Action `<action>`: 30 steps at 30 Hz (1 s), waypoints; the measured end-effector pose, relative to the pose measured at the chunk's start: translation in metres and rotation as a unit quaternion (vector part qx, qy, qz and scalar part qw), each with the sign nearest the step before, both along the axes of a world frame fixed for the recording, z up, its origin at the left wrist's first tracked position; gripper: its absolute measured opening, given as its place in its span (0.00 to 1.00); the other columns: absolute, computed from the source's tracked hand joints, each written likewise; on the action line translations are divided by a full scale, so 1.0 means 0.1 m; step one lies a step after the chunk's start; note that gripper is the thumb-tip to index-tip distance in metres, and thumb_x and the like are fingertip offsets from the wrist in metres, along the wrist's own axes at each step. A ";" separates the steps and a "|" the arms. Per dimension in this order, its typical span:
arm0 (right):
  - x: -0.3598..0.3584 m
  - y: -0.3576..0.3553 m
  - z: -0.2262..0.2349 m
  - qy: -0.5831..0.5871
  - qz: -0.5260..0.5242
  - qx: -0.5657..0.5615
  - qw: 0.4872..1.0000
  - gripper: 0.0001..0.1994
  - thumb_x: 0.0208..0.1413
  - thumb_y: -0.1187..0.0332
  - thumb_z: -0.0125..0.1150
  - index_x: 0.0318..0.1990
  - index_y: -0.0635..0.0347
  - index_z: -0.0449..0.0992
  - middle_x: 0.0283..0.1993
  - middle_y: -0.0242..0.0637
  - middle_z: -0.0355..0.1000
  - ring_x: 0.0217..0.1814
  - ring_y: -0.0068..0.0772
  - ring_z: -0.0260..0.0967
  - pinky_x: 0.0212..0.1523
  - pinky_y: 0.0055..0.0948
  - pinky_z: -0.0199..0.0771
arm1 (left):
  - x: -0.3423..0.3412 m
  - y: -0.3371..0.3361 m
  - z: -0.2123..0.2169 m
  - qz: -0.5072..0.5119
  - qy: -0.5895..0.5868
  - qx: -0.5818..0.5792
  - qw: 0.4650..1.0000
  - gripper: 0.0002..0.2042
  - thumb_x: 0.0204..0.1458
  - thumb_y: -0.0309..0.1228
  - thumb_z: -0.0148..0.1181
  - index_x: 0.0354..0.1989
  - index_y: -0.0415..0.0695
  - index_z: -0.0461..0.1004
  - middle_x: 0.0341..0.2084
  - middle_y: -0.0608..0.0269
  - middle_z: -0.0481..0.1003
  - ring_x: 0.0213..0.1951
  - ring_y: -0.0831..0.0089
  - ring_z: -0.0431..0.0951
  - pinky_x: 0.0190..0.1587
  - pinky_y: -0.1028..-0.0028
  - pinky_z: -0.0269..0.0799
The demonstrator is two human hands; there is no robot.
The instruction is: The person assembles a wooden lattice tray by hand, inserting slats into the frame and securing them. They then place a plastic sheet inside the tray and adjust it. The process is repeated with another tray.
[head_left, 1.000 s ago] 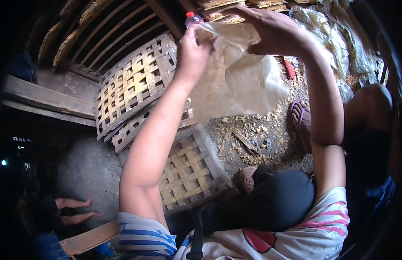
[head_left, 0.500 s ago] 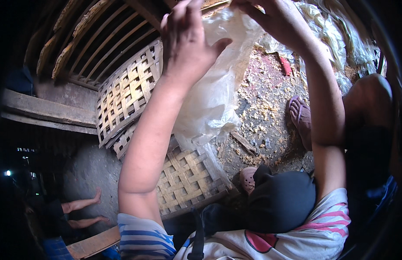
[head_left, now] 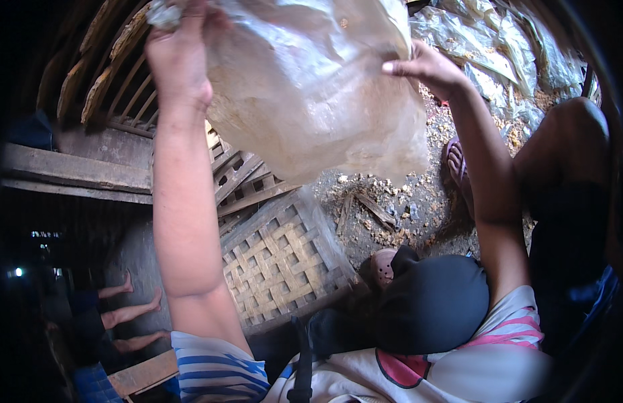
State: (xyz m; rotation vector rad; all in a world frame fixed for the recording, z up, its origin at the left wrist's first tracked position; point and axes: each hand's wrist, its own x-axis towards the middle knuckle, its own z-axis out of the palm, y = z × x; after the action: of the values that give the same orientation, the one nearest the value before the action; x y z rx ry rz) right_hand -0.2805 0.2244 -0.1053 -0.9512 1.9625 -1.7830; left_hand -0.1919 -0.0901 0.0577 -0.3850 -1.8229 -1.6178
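Translucent plastic sheet (head_left: pixel 311 101), wrinkled, spread out, hanging above floor

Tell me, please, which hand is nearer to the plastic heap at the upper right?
Right. The right hand, at the right edge of the plastic sheet, appears just left of the plastic heap; the left hand is farther, at the sheet's left side.

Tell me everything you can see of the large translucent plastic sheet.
The plastic sheet looks thin, pale and translucent, with brownish tints, creases and a glossy sheen. It hangs spread out above the littered floor, its lower edge loose and uneven. The right hand holds its right edge, thumb in front; the left hand is at its upper left, its grip unclear. Its top runs out of view.
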 end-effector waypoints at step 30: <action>3.51 -2.74 -1.01 0.495 0.573 0.096 0.647 0.28 0.50 0.59 0.61 0.61 0.54 0.69 0.56 0.39 0.68 0.59 0.39 0.67 0.56 0.41 0.73 | 5.48 -3.70 -3.51 0.460 -0.311 0.350 0.754 0.23 0.56 0.23 0.58 0.60 0.44 0.64 0.50 0.58 0.74 0.52 0.64 0.75 0.54 0.62 0.71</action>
State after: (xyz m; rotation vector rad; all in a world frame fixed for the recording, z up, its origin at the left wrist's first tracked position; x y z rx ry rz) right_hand 0.0704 -0.0498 -0.2068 -2.5875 1.1281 -0.2309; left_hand 0.3560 -0.4598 -0.2931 1.3300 -1.2320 -1.5508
